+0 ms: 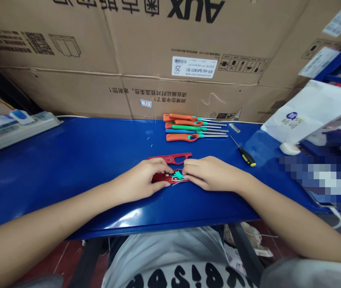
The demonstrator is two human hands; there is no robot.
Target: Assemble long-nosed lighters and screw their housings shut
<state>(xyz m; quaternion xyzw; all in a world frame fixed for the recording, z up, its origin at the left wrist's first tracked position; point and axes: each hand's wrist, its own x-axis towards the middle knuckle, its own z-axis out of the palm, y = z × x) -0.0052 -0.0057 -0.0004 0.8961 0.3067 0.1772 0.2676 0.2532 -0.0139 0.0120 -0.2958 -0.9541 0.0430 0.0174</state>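
Note:
On the blue table both my hands meet over a red plastic lighter shell half lying flat. My left hand presses on its left end with curled fingers. My right hand pinches a small teal trigger piece sitting in the shell. A second red shell half lies just beyond my fingers, untouched.
Several assembled long-nozzle lighters, orange, green and blue, lie in a row at the back. A black and yellow screwdriver lies to their right. A white bag stands far right, cardboard boxes wall the back, and a power strip sits far left.

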